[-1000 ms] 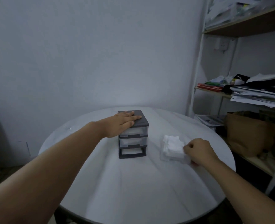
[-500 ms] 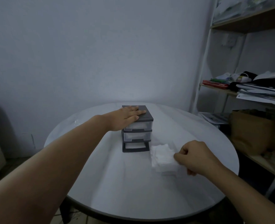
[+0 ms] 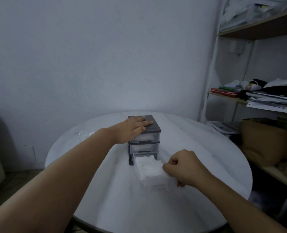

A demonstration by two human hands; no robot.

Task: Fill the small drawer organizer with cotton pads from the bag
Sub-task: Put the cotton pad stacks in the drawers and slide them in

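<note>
Drawer going back into the organizer

Cotton pads (image 3: 149, 167) fill the clear drawer (image 3: 156, 181), lying just in front of the organizer (image 3: 143, 139) at its empty bottom slot. Right hand (image 3: 184, 167), its grip closed on the drawer's near right corner. Left hand (image 3: 134, 127) lies flat and open on the organizer's lid, holding nothing. Next, probably: square the drawer to the slot and slide it in along the table (image 3: 198, 148).

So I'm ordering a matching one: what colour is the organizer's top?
Dark grey, under the left hand; organizer's top shows best in the head view.
</note>
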